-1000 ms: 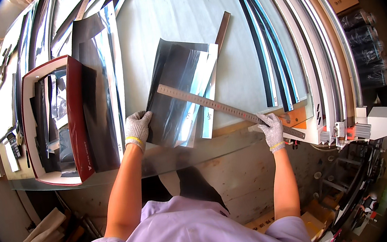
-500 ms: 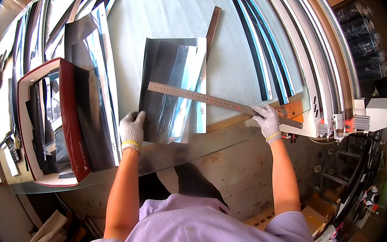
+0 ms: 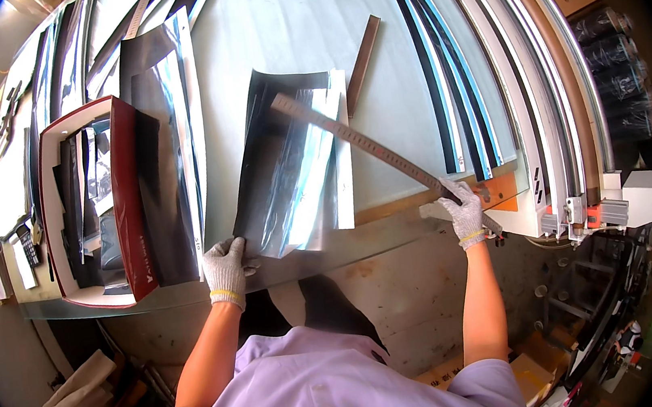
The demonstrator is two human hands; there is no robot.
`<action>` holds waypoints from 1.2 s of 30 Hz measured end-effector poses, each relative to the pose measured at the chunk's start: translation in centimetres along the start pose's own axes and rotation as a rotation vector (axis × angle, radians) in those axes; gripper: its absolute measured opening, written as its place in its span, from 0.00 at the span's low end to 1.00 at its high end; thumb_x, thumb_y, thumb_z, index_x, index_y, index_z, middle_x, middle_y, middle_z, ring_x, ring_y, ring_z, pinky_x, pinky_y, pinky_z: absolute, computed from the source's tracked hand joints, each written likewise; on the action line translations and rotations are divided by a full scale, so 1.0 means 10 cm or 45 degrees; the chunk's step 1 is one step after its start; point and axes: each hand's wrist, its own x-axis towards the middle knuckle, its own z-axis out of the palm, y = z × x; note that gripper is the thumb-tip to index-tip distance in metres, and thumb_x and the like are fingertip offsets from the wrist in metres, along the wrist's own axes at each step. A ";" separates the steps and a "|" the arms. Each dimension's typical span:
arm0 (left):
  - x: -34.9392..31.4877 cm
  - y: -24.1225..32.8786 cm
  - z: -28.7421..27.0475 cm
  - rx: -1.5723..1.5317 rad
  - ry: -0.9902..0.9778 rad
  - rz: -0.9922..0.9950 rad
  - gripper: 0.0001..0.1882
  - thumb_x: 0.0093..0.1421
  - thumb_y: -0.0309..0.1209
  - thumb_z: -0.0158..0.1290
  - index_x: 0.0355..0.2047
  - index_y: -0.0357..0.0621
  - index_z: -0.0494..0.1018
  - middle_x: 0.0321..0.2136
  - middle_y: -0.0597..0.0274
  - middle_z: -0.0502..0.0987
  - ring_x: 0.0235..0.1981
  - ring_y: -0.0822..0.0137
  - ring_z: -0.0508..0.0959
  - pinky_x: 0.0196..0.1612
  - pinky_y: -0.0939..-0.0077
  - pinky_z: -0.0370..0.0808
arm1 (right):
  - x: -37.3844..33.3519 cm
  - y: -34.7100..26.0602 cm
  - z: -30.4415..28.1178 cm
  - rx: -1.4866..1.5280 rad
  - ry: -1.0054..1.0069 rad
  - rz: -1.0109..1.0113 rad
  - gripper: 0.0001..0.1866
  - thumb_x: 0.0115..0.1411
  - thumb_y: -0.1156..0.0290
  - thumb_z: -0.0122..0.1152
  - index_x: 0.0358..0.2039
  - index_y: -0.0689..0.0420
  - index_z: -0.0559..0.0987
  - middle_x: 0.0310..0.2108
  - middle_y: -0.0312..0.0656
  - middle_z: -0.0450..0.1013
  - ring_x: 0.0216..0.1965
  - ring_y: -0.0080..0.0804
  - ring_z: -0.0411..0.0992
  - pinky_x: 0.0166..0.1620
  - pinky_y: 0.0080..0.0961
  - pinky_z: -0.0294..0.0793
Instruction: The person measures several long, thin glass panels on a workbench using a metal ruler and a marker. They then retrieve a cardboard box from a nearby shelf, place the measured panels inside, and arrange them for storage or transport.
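Note:
My left hand (image 3: 226, 271), in a knitted grey-white glove, pinches the near left corner of a glossy dark film sheet (image 3: 268, 162). The sheet lies by the near edge of the glass-topped table, with bright reflections and a pale strip along its right side. My right hand (image 3: 461, 211), gloved the same way, is closed on the near end of a long steel ruler (image 3: 372, 147). The ruler slants over the sheet, its far end above the dark part; whether it touches the film I cannot tell. Beyond the sheet lies a narrow brown strip (image 3: 364, 64).
A dark red open box (image 3: 131, 203) full of film offcuts stands at the left, beside another dark film sheet (image 3: 158, 159). Long film strips (image 3: 453, 82) lie at the right, near metal rails (image 3: 562, 69) along the table. A calculator (image 3: 28, 244) sits far left.
The ruler has swung to a steeper slant, its far end moving away and to the right. My left hand has come nearer with the sheet's corner, and the sheet has turned slightly.

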 end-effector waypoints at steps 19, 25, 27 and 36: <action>0.37 0.86 -0.41 -0.497 0.329 0.524 0.24 0.69 0.38 0.55 0.59 0.37 0.70 0.49 0.51 0.77 0.43 0.65 0.80 0.49 0.74 0.80 | -0.36 -0.06 0.08 -0.018 -0.010 0.066 0.26 0.49 0.86 0.66 0.51 0.57 0.83 0.38 0.37 0.72 0.42 0.28 0.72 0.50 0.23 0.72; -0.06 0.38 0.22 1.354 -0.002 1.381 0.29 0.48 0.29 0.67 0.53 0.48 0.76 0.57 0.52 0.74 0.62 0.48 0.69 0.65 0.55 0.65 | -0.27 -0.03 0.29 -0.301 -0.044 -0.113 0.27 0.46 0.81 0.70 0.49 0.51 0.84 0.36 0.41 0.74 0.40 0.39 0.72 0.48 0.33 0.72; 0.02 0.20 0.33 1.679 -0.020 1.264 0.45 0.50 0.44 0.67 0.66 0.43 0.62 0.68 0.49 0.61 0.69 0.48 0.61 0.69 0.52 0.59 | -0.21 0.02 0.33 -0.401 -0.025 -0.199 0.27 0.45 0.78 0.72 0.49 0.49 0.84 0.35 0.41 0.74 0.40 0.43 0.71 0.48 0.38 0.70; 0.13 0.18 0.31 1.672 -0.093 1.134 0.52 0.46 0.47 0.70 0.67 0.41 0.60 0.69 0.47 0.58 0.68 0.44 0.61 0.69 0.52 0.58 | -0.07 -0.02 0.31 -0.728 -0.006 -0.299 0.26 0.46 0.72 0.72 0.50 0.45 0.84 0.35 0.38 0.75 0.43 0.42 0.71 0.49 0.39 0.67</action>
